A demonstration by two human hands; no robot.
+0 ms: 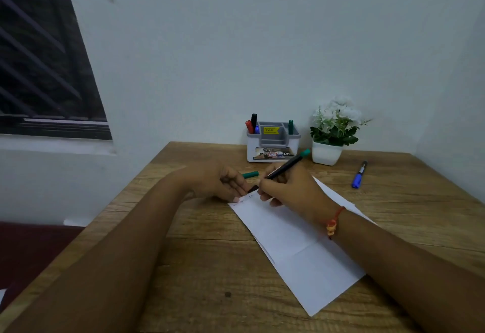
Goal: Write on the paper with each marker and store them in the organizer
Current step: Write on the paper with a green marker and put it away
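Note:
My right hand grips a black marker with a green end, its tip down on the top left corner of the white paper, where faint writing shows. My left hand rests at that corner, fingers pressing the paper's edge, and holds the green cap, which sticks out from it. The grey and white organizer stands at the back of the table, with red, black and blue markers in its left slot and a green marker in its right slot. A blue marker lies on the table to the right.
A white potted plant stands right of the organizer. The wooden table meets the wall at the back and right. A dark window is on the left wall.

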